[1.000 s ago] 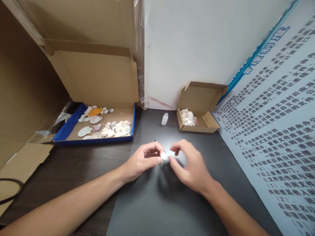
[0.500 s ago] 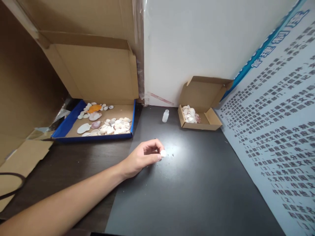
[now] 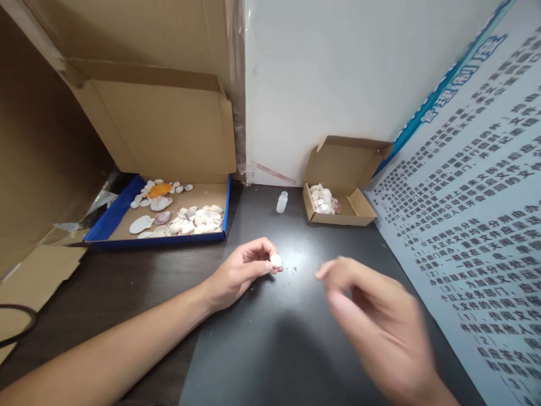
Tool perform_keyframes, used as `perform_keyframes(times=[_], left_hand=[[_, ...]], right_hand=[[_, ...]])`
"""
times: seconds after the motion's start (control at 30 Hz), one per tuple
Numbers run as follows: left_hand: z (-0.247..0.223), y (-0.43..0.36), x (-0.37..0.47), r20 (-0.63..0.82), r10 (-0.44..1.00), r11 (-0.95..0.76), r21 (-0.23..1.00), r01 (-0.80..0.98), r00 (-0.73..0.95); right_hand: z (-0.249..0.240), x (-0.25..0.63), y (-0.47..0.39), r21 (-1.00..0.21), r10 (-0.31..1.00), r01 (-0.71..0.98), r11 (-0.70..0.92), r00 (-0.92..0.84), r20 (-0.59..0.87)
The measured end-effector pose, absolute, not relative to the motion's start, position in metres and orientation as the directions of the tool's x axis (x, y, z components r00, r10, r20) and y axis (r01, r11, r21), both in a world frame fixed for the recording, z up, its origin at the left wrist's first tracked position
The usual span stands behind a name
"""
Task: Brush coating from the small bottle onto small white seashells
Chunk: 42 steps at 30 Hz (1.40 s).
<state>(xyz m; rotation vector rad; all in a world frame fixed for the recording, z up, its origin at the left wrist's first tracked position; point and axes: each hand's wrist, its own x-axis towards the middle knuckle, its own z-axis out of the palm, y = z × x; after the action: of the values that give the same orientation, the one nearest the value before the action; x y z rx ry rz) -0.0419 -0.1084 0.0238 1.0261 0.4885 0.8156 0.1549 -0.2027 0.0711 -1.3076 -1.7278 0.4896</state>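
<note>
A small white seashell is pinched between the thumb and fingers of my left hand, just above the dark mat. My right hand is raised over the mat to the right, blurred by motion. Its fingers are bent with the thumb apart from them, and nothing shows between them. Tiny dark bits lie on the mat beside the shell. Beyond my left hand stands a small clear bottle with whitish contents.
To the left, a blue-edged cardboard box with its lid up holds many shells and an orange one. A smaller open box at back right has white shells. A printed board borders the right side.
My right hand has come into view from the lower right. My left hand keeps the shell nearly in place, its face now turned more towards me. The view has shifted slightly.
</note>
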Motion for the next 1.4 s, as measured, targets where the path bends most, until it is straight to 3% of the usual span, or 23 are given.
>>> perform_keyframes(times=[0.13, 0.33, 0.43, 0.5, 0.6, 0.73, 0.97, 1.1, 1.23, 1.4], left_hand=[[0.028, -0.11, -0.041, -0.011, 0.784, 0.361, 0.821, -0.442, 0.621], [0.031, -0.111, -0.041, -0.016, 0.764, 0.408, 0.787, -0.463, 0.646], [0.031, -0.11, -0.041, -0.029, 0.773, 0.397, 0.801, -0.448, 0.633], [0.029, -0.107, -0.041, -0.047, 0.79, 0.361, 0.841, -0.402, 0.611], [0.024, -0.103, -0.041, -0.094, 0.815, 0.309, 0.906, -0.29, 0.572], [0.016, -0.098, -0.04, -0.167, 0.809, 0.324, 0.927, -0.189, 0.564], [0.011, -0.096, -0.042, -0.173, 0.793, 0.3, 0.945, -0.127, 0.584], [0.009, -0.096, -0.043, -0.162, 0.788, 0.275, 0.956, -0.105, 0.595], [0.011, -0.096, -0.042, -0.176, 0.801, 0.263, 0.962, -0.073, 0.572], [0.012, -0.096, -0.041, -0.189, 0.799, 0.276, 0.959, -0.069, 0.571]], right_hand=[[0.065, 0.142, -0.165, -0.422, 0.911, 0.822, 0.382, -0.258, 0.323], [0.039, 0.133, -0.145, -0.3, 0.887, 0.845, 0.443, -0.363, 0.286], [0.035, 0.138, -0.14, -0.338, 0.884, 0.831, 0.441, -0.339, 0.322], [0.032, 0.145, -0.137, -0.39, 0.87, 0.815, 0.428, -0.254, 0.423], [0.028, 0.155, -0.136, -0.583, 0.861, 0.72, 0.378, -0.04, 0.508], [0.022, 0.158, -0.137, -0.818, 0.922, 0.476, 0.323, 0.038, 0.386], [0.023, 0.153, -0.137, -0.914, 0.958, 0.323, 0.246, 0.06, 0.279], [0.025, 0.154, -0.136, -0.914, 0.962, 0.335, 0.228, 0.07, 0.265], [0.026, 0.155, -0.134, -0.963, 0.975, 0.188, 0.195, 0.072, 0.211], [0.025, 0.153, -0.134, -0.953, 0.971, 0.243, 0.183, 0.109, 0.214]])
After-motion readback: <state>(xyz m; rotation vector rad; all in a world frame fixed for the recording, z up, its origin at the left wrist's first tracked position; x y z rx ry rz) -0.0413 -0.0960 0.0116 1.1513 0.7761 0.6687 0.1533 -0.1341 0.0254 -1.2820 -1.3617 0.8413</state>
